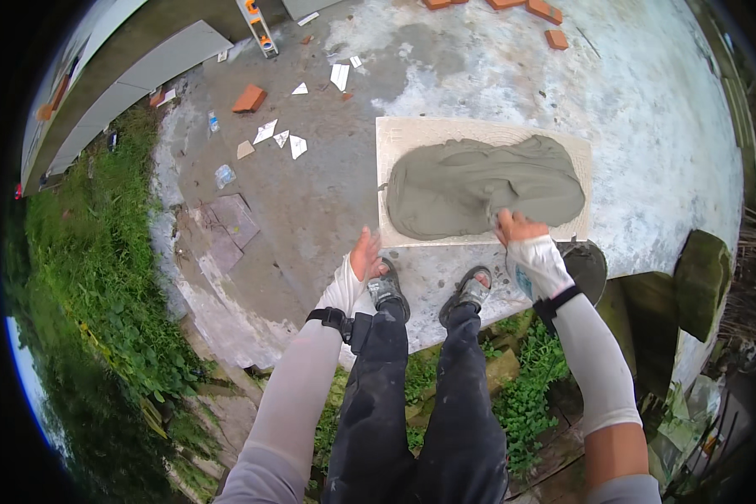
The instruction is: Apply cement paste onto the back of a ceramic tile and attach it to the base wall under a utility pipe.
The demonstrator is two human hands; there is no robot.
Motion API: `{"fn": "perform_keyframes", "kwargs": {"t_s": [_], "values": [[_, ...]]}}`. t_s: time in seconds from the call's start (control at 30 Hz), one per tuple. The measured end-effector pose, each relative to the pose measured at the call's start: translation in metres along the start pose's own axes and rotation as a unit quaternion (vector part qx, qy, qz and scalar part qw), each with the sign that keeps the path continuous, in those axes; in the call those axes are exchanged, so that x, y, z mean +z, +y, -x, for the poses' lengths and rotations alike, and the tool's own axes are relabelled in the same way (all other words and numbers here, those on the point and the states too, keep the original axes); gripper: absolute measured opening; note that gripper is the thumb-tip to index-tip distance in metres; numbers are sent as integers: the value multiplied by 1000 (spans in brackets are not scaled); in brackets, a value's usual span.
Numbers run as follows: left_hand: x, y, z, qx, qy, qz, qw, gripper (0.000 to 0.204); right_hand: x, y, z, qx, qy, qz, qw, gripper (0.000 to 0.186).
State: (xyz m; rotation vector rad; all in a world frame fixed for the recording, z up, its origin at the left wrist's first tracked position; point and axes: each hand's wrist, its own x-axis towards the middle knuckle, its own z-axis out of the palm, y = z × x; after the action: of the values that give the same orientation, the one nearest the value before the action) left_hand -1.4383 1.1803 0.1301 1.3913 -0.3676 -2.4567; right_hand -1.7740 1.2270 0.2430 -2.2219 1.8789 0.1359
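Note:
A thick mound of wet grey mortar [445, 189] is spread over a pale rectangular tile [385, 134] on the concrete, in front of my feet. My right hand [519, 227] is closed at the tile's near edge, on a mortar-coated tool whose shape blends into the mound. Smooth ridges and a hollow show in the mortar just beyond that fist. My left hand [365, 254] hangs off the tile's near left corner, fingers stretched out and holding nothing. Both forearms wear light sleeves with dark wrist straps.
A round bucket of grey mix [585, 270] stands by my right wrist. Broken white tile pieces [298, 147] and an orange brick [249, 98] lie at the far left; more bricks [544, 11] are at the back. Mossy blocks [702, 281] and plants [529, 365] border the slab.

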Motion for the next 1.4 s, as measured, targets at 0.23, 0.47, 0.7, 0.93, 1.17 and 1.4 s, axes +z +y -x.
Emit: {"fn": "perform_keyframes", "kwargs": {"t_s": [0.23, 0.47, 0.7, 0.93, 1.17, 1.4], "values": [[-15, -11, -17, 14, -11, -12, 1000, 90, -20, -59, 53, 365, -147, -501, 771, 34], [-41, -40, -42, 31, 7, -9, 999, 83, 25, -132, -44, 414, -18, -798, 438, 37], [-21, -22, -23, 19, 16, -12, 1000, 94, 11, -96, -25, 299, -49, -425, 853, 38], [-7, -8, -9, 17, -6, -35, 999, 88, -20, 68, 44, 310, -53, -25, 949, 31], [8, 2, -3, 28, 12, -30, 999, 84, -16, 26, 44, 497, 7, -631, 595, 36], [12, 6, 0, 16, 33, -41, 998, 85, 3, -68, -27, 419, -67, -692, 585, 48]]}}
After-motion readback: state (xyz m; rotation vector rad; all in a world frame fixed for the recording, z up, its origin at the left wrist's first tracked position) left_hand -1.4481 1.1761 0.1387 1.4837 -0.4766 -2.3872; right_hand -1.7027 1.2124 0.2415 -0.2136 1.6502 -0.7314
